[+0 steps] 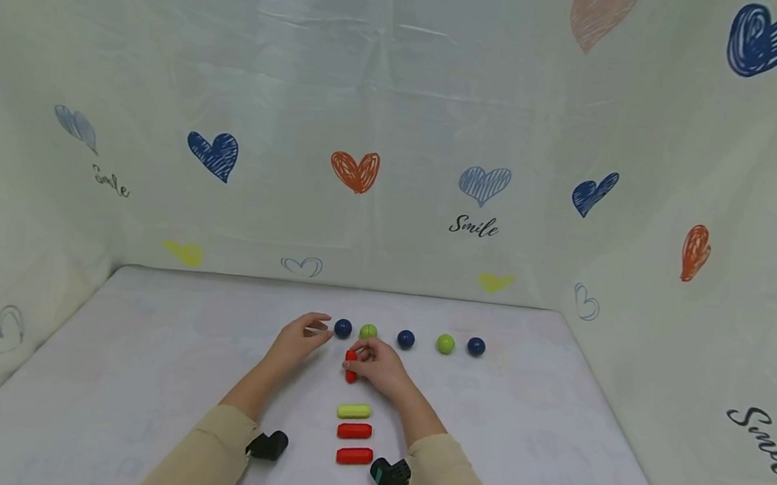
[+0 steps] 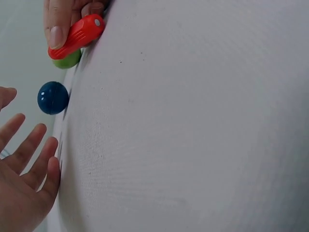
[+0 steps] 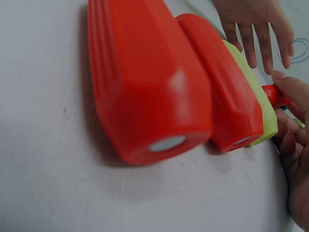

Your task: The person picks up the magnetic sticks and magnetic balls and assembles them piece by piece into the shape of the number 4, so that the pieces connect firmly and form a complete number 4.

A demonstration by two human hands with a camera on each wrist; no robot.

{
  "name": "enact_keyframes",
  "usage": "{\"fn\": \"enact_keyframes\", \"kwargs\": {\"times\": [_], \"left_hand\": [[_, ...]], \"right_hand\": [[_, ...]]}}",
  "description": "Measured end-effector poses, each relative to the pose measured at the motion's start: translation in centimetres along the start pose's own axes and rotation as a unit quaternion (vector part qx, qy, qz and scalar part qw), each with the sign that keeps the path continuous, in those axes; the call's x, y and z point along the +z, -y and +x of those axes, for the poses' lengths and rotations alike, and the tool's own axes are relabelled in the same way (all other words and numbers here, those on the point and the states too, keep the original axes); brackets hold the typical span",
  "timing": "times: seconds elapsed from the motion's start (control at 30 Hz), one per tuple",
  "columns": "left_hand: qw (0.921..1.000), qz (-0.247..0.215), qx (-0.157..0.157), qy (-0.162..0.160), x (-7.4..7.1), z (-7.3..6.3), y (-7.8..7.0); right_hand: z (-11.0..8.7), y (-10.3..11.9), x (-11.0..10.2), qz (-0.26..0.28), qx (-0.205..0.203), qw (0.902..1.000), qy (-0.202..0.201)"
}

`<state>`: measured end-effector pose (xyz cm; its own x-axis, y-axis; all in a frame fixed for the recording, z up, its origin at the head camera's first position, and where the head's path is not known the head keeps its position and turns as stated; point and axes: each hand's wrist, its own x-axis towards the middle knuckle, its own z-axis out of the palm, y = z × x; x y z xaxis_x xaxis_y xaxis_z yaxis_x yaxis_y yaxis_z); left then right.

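Observation:
My right hand [image 1: 380, 365] pinches a red magnetic rod [image 1: 351, 375] between thumb and fingers. In the left wrist view a pale metal dot shows at one end of this rod [image 2: 79, 36]. Just behind it sits a green ball [image 1: 369, 330], partly hidden by the hand. My left hand [image 1: 298, 341] reaches beside a dark blue ball [image 1: 343, 329]. Its fingers [image 2: 30, 147] are spread and hold nothing; in the left wrist view they stand apart from that ball [image 2: 53, 98].
Rightward along the back run another blue ball [image 1: 406, 339], a green ball [image 1: 445, 344] and a blue ball [image 1: 476, 347]. Between my forearms lie a yellow-green rod [image 1: 354, 411] and two red rods [image 1: 354, 430], [image 1: 355, 455]. A patterned cloth [image 1: 416, 245] hangs behind the white table [image 1: 524, 443].

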<state>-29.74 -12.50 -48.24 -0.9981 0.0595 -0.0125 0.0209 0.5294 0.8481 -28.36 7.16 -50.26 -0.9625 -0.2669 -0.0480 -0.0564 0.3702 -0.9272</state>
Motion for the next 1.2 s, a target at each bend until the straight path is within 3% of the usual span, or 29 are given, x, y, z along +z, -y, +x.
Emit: {"fn": "enact_keyframes", "kwargs": {"times": [0.57,1.2], "left_hand": [[0.9996,-0.025,-0.001,-0.01,0.8,1.1,0.2],[0.9999,-0.005,-0.004,-0.011,1.6,1.8,0.6]], "right_hand": [[0.2,0.3,0.6,-0.045,0.028,0.9971,-0.054],[0.2,-0.1,0.9,-0.056,0.014,0.9965,-0.061]]}}
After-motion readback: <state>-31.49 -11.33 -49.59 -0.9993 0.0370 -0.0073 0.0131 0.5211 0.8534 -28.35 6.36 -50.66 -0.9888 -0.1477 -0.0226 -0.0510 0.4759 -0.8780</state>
